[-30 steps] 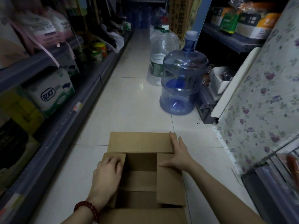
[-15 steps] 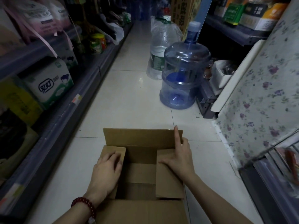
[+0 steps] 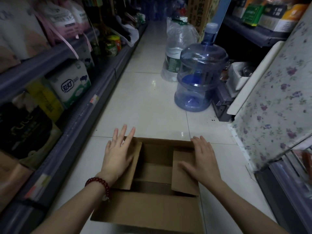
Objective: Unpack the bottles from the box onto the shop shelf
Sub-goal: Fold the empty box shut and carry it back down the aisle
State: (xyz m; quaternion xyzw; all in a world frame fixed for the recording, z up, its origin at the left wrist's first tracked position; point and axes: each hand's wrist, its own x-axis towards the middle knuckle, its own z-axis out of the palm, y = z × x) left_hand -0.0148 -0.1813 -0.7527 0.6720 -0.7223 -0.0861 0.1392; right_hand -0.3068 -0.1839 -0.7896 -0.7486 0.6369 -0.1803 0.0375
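Observation:
A brown cardboard box [image 3: 152, 208] lies on the white tiled floor in front of me, its flaps partly folded inward. My left hand [image 3: 118, 152], with a red bead bracelet on the wrist, lies flat with spread fingers on the left inner flap. My right hand [image 3: 202, 157] rests flat on the right inner flap near the box's far right corner. Neither hand grips anything. The gap between the flaps shows only cardboard; no bottles are visible inside. The shop shelf [image 3: 81, 115] runs along the left side of the aisle.
A large blue water jug [image 3: 199, 78] and a clear water bottle [image 3: 175, 49] stand on the floor ahead to the right. Packaged goods [image 3: 70, 83] fill the left shelf. A floral-covered cabinet [image 3: 273, 107] and dark shelving stand on the right.
The far flap has been folded down. My left hand slid forward to the far left corner and my right hand moved outward to the right flap's edge.

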